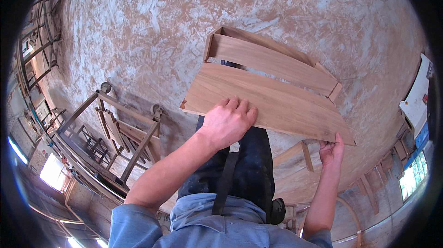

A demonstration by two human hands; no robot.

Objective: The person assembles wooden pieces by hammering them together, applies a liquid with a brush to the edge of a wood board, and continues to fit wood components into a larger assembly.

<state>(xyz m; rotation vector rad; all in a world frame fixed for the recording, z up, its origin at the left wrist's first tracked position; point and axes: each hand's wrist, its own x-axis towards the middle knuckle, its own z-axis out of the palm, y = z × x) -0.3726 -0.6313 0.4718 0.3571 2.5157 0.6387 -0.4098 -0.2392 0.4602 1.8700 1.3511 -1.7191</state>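
Observation:
A long, light-brown wooden board (263, 91) is held tilted in front of my body, one end to the left and the other lower at the right. My left hand (229, 121) grips its near edge around the middle, fingers lying over the face and the thumb side hidden. At the board's right end my right hand (331, 150) holds the near edge, with the fingers partly hidden beneath it. Just beyond the board is a narrow wooden frame (272, 61) with short end pieces; whether the two are joined I cannot tell.
To the left stands a wheeled metal cart (138, 160) with wooden pieces on it. More wooden pieces (307, 155) lie below the board's right end. A metal rack (34, 45) is at the far left, and a white panel (417, 100) is at the far right.

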